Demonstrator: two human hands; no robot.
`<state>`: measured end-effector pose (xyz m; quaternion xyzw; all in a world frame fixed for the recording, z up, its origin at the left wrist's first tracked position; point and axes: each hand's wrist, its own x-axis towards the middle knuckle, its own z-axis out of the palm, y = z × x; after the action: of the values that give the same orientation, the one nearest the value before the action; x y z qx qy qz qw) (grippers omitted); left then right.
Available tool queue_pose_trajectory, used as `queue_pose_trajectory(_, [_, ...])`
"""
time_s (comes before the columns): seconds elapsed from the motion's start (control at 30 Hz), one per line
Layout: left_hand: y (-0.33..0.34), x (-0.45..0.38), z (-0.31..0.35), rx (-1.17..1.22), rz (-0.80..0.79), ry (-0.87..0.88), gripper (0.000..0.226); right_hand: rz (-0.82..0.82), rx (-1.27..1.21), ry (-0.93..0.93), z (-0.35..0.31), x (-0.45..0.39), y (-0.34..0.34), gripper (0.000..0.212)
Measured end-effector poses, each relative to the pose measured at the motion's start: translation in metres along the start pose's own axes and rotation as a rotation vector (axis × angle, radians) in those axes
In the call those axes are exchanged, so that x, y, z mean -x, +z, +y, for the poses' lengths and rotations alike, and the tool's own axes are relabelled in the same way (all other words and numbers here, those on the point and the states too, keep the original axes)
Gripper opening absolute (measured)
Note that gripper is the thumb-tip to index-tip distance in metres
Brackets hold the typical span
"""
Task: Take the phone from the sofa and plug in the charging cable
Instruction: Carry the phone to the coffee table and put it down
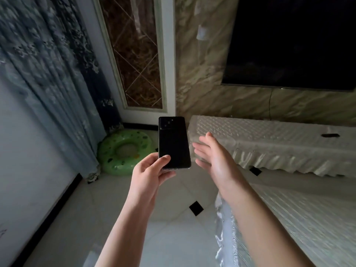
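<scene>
One smartphone [174,142] held upright in mid-air, back facing camera, pinched at its lower end by the left hand [149,173], thumb on the back. Right hand [215,158] spread, empty, just beside. Likely rigid, light, glossy-slick; best gripped by side edges, leaving the bottom port clear. No charging cable visible.

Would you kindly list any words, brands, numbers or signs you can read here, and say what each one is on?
None can be read.
The phone, held by the left hand, shows a plain black back.
The television is dark.
The small dark item on the covered cabinet is too small to read.
</scene>
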<state>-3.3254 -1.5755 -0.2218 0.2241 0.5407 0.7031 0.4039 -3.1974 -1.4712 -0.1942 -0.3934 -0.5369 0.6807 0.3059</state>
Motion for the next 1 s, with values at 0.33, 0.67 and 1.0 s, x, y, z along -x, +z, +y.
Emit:
queue_pose_trajectory(0.33, [-0.005,-0.090,-0.001,-0.078,0.079,-0.023,0.014,-0.015,-0.037,-0.017,-0.001,-0.102,0.018,0.053])
queue_pose_trajectory(0.67, [0.048,-0.228,0.007,-0.113,0.124,-0.010,0.011,-0.005,-0.093,-0.018,-0.042,-0.249,-0.021,0.054])
queue_pose_trajectory(1.0, [0.110,-0.322,0.008,-0.020,-0.018,-0.023,0.011,0.172,0.088,-0.114,-0.082,-0.308,-0.068,0.043])
